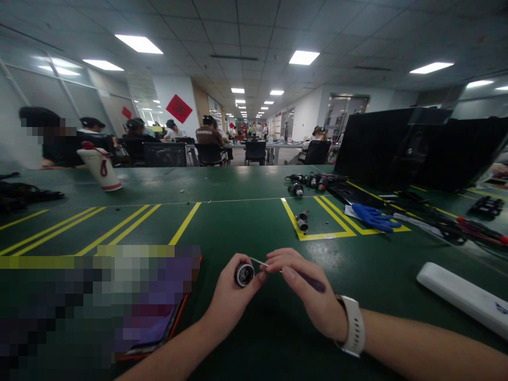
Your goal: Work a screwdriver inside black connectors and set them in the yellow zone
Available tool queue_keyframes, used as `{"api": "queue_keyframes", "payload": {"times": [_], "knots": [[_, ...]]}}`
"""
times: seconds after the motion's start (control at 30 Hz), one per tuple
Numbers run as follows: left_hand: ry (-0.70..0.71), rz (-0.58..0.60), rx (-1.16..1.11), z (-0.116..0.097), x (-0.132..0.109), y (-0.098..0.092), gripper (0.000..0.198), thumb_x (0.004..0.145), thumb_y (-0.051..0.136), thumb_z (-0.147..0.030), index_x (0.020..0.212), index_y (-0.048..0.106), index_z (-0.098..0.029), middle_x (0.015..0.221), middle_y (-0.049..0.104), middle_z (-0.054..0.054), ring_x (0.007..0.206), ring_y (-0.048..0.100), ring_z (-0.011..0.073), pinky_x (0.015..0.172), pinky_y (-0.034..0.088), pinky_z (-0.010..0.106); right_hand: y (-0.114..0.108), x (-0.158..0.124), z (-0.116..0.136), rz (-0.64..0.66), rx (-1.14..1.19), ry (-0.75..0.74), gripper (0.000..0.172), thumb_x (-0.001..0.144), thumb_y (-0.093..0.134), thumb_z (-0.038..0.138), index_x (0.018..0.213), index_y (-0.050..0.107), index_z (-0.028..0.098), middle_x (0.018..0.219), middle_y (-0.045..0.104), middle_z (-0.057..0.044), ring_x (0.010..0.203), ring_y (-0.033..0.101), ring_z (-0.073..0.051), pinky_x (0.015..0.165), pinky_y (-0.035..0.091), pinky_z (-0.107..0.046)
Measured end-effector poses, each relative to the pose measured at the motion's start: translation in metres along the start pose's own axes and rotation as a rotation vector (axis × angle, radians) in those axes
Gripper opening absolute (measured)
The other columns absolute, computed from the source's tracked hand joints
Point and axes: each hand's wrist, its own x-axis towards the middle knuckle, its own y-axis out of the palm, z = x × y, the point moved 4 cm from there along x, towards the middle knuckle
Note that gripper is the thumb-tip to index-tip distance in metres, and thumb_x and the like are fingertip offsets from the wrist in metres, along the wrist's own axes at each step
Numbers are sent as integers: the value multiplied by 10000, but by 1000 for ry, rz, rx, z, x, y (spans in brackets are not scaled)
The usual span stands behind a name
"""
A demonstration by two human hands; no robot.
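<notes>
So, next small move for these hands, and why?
Probably check where the screwdriver tip sits before pressing: the left hand grips the round metal-rimmed part, and the right hand holds the screwdriver with its shaft reaching toward that part's rim, but contact can't be confirmed from this view.

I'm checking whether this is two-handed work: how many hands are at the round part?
2. The left hand holds the part; the right hand, just right of it, holds a thin tool. Both show plainly; no other hand shows near the part.
</notes>
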Motion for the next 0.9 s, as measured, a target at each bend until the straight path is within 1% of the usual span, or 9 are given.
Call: {"api": "queue_keyframes", "payload": {"times": [0.07,0.17,0.3,0.37,0.47,0.57,0.73,0.9], "knots": [[-17,9,-6,2,1,1,237,705,644,-355,735,478,-189,632,451,-55,576,424,120,513,352,226,1,1,4,25,-40,-21,225,891,475,257,866,694,215,860,695,-57,923,602,-199,896,407,-392],[-20,20,-9,4,2,2,224,690,654,-316,719,471,-190,623,446,-58,572,417,118,513,349,225,3,1,8,56,-88,-31,258,883,481,276,751,684,187,763,698,-58,804,632,-187,916,372,-410],[-5,16,-4,4,2,2,221,647,679,-253,693,473,-190,615,448,-62,574,420,116,515,352,219,5,1,7,62,-124,8,317,896,452,281,668,651,189,698,681,-36,748,632,-171,928,352,-406],[6,35,-21,2,1,3,199,640,678,-232,698,493,-186,632,473,-56,591,444,119,535,372,222,4,0,5,51,-121,28,322,906,428,260,675,642,193,687,673,-23,743,628,-164,932,348,-399],[2,82,-44,1,0,4,161,657,663,-228,690,513,-180,637,505,-47,600,471,124,547,390,224,2,-1,4,22,-112,48,272,899,432,248,732,640,195,699,675,-18,784,623,-173,938,345,-398],[-6,94,-40,1,-1,4,162,657,660,-216,657,501,-182,611,488,-55,573,453,115,521,374,216,0,-1,3,12,-128,32,255,888,443,242,730,638,198,684,667,-16,804,616,-182,937,346,-402],[18,66,19,4,-1,5,171,632,659,-188,630,489,-187,606,457,-60,563,432,111,519,354,216,1,-2,6,54,-207,-14,255,881,437,202,714,631,200,696,642,-16,771,606,-172,938,342,-408],[66,73,128,5,-1,5,129,623,640,-173,629,512,-188,613,467,-48,593,452,133,542,353,237,8,-3,13,139,-334,-71,196,866,433,162,759,592,206,738,626,-25,799,584,-176,922,350,-407]]}}
